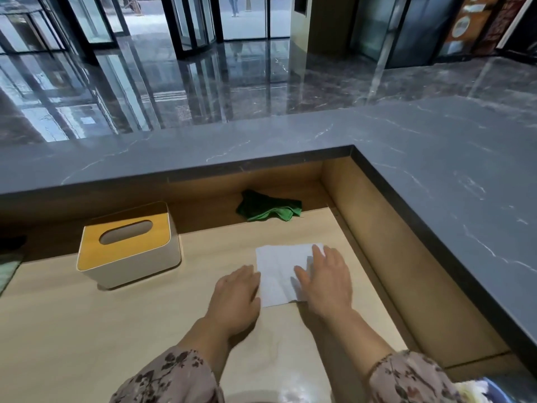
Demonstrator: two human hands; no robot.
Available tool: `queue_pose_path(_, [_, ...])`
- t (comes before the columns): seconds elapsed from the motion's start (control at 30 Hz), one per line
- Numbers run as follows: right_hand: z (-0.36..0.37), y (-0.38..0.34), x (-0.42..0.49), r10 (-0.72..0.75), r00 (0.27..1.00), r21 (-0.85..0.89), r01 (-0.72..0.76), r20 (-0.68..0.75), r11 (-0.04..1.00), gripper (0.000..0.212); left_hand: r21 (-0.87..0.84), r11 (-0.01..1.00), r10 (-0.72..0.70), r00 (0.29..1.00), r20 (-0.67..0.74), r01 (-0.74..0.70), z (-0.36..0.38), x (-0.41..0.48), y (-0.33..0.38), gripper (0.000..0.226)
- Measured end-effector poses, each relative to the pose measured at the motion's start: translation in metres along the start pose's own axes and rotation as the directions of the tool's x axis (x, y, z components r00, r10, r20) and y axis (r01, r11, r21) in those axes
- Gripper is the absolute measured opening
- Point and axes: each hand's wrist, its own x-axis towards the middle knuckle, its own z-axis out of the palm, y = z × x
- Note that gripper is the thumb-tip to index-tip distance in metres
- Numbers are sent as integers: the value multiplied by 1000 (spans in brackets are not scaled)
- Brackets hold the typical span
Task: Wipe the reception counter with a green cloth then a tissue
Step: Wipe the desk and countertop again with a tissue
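A white tissue [279, 271] lies spread flat on the light wooden desk [145, 330] below the raised counter. My right hand [327, 279] presses on the tissue's right part with straight fingers. My left hand [236, 295] lies flat at the tissue's left edge, fingers touching it. A crumpled green cloth [268, 209] sits at the back of the desk, under the lip of the grey marble counter [436, 158]. Neither hand touches the cloth.
A tissue box [129, 245] with a yellow wooden lid and an oval slot stands left of the tissue. The L-shaped counter runs across the back and down the right side. Beyond it lie a glossy lobby floor [203, 82] and glass doors.
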Motion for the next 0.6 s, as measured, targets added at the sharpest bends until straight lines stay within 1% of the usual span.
queue_pose_path(0.07, [20, -11, 4, -58, 993, -38, 62, 104, 997, 71, 96, 989, -115, 992, 62, 108, -8, 2, -19, 74])
queue_pose_path(0.1, [30, -16, 7, -76, 987, -46, 83, 144, 995, 73, 130, 979, -169, 980, 101, 156, -12, 3, -28, 92])
queue_pose_path(0.13, [39, -20, 10, -80, 980, -54, 91, 181, 994, 74, 158, 970, -205, 972, 117, 185, -15, 3, -36, 105])
queue_pose_path(0.2, [56, -27, 18, -52, 975, -103, 75, 215, 992, 75, 190, 953, -263, 955, 133, 236, -19, 4, -50, 123])
queue_pose_path(0.27, [71, -37, 26, -16, 980, -180, 52, 198, 982, 76, 193, 946, -291, 944, 155, 260, -18, 7, -60, 134])
queue_pose_path(0.33, [81, -53, 33, -34, 980, -225, 79, 197, 971, 75, 161, 948, -301, 935, 186, 273, -16, 11, -66, 139])
queue_pose_path(0.43, [95, -80, 46, -182, 951, -238, 243, 250, 940, 74, 121, 954, -294, 935, 197, 274, -10, 16, -71, 142])
queue_pose_path(0.53, [102, -94, 58, -369, 866, -239, 458, 338, 856, 73, 88, 956, -292, 938, 188, 280, -8, 17, -74, 145])
queue_pose_path(0.6, [99, -88, 68, -445, 815, -224, 544, 371, 809, 68, 84, 955, -294, 937, 189, 283, -9, 17, -74, 146])
